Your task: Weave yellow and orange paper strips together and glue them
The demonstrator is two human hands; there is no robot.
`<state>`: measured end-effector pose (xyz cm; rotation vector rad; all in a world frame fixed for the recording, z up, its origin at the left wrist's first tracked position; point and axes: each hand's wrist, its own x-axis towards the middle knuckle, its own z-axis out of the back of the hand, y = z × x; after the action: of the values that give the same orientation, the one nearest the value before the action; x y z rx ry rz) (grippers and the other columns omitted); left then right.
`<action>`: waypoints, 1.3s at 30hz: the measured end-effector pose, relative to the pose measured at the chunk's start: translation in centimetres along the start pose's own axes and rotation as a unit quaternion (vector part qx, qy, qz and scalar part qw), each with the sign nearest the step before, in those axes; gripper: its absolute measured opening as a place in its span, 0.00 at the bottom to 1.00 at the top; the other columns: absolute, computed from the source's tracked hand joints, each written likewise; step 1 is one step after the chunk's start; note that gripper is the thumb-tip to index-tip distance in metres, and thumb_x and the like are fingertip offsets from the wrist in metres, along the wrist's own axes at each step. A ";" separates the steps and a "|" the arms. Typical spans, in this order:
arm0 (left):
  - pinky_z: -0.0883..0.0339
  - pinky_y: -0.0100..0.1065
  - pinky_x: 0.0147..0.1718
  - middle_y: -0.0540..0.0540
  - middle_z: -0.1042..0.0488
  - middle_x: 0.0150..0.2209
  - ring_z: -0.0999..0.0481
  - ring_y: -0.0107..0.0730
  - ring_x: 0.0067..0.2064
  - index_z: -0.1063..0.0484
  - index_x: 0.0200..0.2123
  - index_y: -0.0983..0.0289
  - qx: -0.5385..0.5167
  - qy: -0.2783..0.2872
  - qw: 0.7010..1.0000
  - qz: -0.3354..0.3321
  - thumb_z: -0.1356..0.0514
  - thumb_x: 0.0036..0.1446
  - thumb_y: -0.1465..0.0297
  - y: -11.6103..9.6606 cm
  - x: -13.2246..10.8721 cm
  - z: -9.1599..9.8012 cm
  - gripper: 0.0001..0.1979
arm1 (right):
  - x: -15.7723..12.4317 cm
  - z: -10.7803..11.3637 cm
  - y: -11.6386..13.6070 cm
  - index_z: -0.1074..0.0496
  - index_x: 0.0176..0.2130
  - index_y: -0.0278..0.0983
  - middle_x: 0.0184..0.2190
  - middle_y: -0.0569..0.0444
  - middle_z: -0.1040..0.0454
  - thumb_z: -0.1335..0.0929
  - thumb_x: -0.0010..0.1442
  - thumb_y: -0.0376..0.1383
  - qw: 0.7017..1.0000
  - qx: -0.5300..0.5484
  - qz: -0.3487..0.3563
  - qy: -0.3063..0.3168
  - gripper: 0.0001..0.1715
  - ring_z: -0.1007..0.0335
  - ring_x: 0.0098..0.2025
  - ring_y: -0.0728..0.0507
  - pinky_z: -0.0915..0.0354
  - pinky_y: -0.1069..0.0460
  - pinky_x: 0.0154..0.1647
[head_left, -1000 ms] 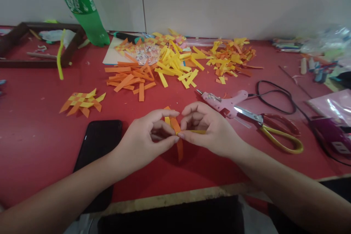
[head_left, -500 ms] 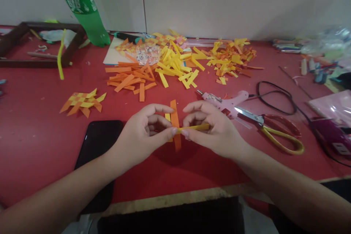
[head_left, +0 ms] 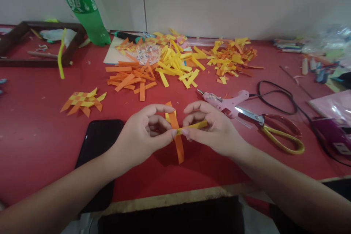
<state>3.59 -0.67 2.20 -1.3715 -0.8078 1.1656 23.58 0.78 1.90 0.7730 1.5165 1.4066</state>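
Between my two hands a yellow paper strip (head_left: pixel 197 125) crosses an orange paper strip (head_left: pixel 179 150), which hangs down past my fingertips. Part of another yellow strip (head_left: pixel 167 116) shows behind the orange one. My left hand (head_left: pixel 153 124) pinches the strips at the crossing with thumb and fingers. My right hand (head_left: pixel 210 126) pinches the yellow strip just to the right of it, the thumb on the near side. The far ends of the fingers are partly hidden behind the paper. To the left lies a woven orange and yellow paper fish (head_left: pixel 83 100).
A black phone (head_left: pixel 100 142) lies beside my left wrist. Orange strips (head_left: pixel 128 76), yellow strips (head_left: pixel 175 60) and a pile of scraps (head_left: pixel 233 56) lie behind. On the right are a pink glue gun (head_left: pixel 227 103) and scissors (head_left: pixel 274 128). A green bottle (head_left: pixel 85 11) stands at the back.
The orange strip has tilted, its upper end going left and its lower end now reaching further down. The yellow strip's right end has risen slightly. Both hands stay nearly in place.
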 end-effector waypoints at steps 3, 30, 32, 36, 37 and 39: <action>0.30 0.22 0.29 0.45 0.26 0.27 0.24 0.24 0.29 0.34 0.47 0.61 -0.008 -0.005 1.000 -0.001 0.32 0.52 0.68 0.0 0.0 0.0 0.20 | 0.0 0.0 0.0 0.37 0.41 0.38 0.28 0.58 0.29 0.26 0.52 0.37 1.000 0.002 0.000 -0.001 0.21 0.32 0.25 0.52 0.36 0.56 0.25; 0.27 0.25 0.35 0.47 0.26 0.31 0.25 0.23 0.32 0.24 0.36 0.60 -0.189 -0.131 0.973 -0.023 0.32 0.53 0.69 1.1 1.2 0.9 0.06 | 2.2 0.4 -3.0 0.28 0.52 0.36 0.49 0.43 0.31 0.31 0.60 0.42 0.821 -0.527 0.209 -0.059 0.23 0.37 0.51 0.33 0.38 0.37 0.54; 0.27 0.23 0.35 0.48 0.24 0.33 0.24 0.23 0.34 0.22 0.35 0.61 -0.190 -0.129 0.973 -0.017 0.32 0.52 0.69 1.0 1.2 0.8 0.06 | 2.4 0.4 -3.1 0.25 0.47 0.37 0.45 0.45 0.28 0.30 0.60 0.41 0.823 -0.514 0.233 -0.058 0.17 0.34 0.47 0.36 0.36 0.39 0.52; 0.27 0.21 0.35 0.49 0.22 0.35 0.24 0.23 0.36 0.20 0.35 0.60 -0.191 -0.129 0.973 -0.006 0.31 0.52 0.69 1.0 1.2 0.9 0.05 | 2.4 0.8 -2.8 0.24 0.40 0.37 0.38 0.49 0.25 0.31 0.59 0.34 0.868 -0.419 0.257 -0.077 0.07 0.29 0.41 0.41 0.33 0.44 0.45; 0.28 0.20 0.34 0.48 0.22 0.35 0.24 0.22 0.35 0.20 0.35 0.59 -0.190 -0.131 0.973 -0.003 0.31 0.52 0.69 1.1 1.2 0.9 0.05 | 2.3 0.9 -2.7 0.25 0.40 0.37 0.37 0.50 0.24 0.32 0.60 0.34 0.888 -0.380 0.245 -0.089 0.07 0.28 0.40 0.42 0.32 0.46 0.43; 0.28 0.20 0.33 0.48 0.21 0.33 0.24 0.21 0.33 0.20 0.36 0.59 -0.186 -0.138 0.973 0.003 0.31 0.52 0.69 1.1 1.2 1.0 0.06 | 2.1 1.0 -2.3 0.28 0.45 0.38 0.35 0.53 0.24 0.31 0.60 0.35 0.930 -0.285 0.204 -0.114 0.11 0.26 0.36 0.45 0.31 0.49 0.39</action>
<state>2.84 0.53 0.97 -1.5312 -1.2730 1.2703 23.99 2.71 -0.68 0.8660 0.7208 1.8696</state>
